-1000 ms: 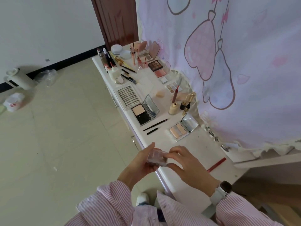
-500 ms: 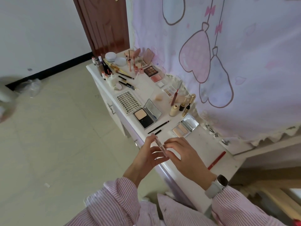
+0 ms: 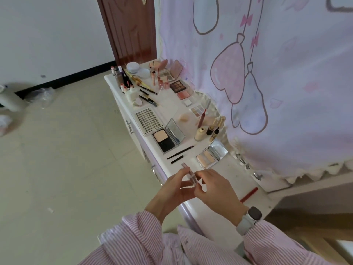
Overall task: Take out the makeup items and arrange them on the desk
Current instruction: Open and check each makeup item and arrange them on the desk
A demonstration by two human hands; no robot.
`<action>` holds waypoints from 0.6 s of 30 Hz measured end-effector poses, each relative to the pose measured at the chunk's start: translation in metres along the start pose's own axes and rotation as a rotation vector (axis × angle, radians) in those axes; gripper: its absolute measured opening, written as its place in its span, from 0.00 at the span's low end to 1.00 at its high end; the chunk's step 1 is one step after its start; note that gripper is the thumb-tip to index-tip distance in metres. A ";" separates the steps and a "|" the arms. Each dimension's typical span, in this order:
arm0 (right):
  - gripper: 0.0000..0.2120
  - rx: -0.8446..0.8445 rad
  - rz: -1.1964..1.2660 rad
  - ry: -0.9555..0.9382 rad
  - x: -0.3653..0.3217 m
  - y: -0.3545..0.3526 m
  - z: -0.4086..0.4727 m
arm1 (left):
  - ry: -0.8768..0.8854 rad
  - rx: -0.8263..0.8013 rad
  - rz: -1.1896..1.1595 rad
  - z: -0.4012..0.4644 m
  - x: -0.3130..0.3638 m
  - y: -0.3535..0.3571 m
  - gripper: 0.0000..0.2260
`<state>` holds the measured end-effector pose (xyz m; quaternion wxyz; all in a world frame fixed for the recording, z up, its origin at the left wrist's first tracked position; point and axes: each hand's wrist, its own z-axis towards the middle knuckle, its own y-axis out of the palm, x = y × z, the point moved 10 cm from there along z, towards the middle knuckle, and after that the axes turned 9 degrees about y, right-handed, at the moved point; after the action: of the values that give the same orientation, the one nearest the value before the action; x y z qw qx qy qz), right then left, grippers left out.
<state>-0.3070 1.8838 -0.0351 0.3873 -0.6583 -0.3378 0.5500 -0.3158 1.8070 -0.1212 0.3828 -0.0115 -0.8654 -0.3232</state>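
Both hands, left hand (image 3: 172, 188) & right hand (image 3: 215, 185), pinch clear compact (image 3: 189, 175) at lower centre; open gently, set beside silver palette (image 3: 211, 156).

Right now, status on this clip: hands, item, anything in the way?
Both hands, left and right, pinch a clear case over the desk edge. Bare spot just ahead; palette and two black pencils beyond.

both hands (image 3: 193, 188) hold a clear compact (image 3: 189, 176) over the desk (image 3: 229, 169) edge.

Clear glossy plastic case (image 3: 189, 175) — smooth white desk (image 3: 225, 170), mirrored silver compact lid (image 3: 218, 150) — dark varnished wooden door (image 3: 129, 29)
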 end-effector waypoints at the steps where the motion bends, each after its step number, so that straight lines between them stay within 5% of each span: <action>1: 0.10 -0.032 -0.016 0.001 0.008 0.004 0.000 | -0.017 0.028 -0.008 0.002 -0.007 0.002 0.12; 11: 0.10 -0.250 0.144 0.088 0.120 0.010 0.015 | -0.177 0.261 -0.140 0.021 -0.080 0.026 0.13; 18: 0.11 -0.204 0.127 0.182 0.167 0.016 0.025 | -0.059 0.590 -0.007 0.033 -0.105 0.012 0.13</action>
<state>-0.3031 2.0248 -0.1286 0.3118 -0.7614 -0.3131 0.4744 -0.2599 1.8593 -0.2016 0.3432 0.0939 -0.9327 -0.0585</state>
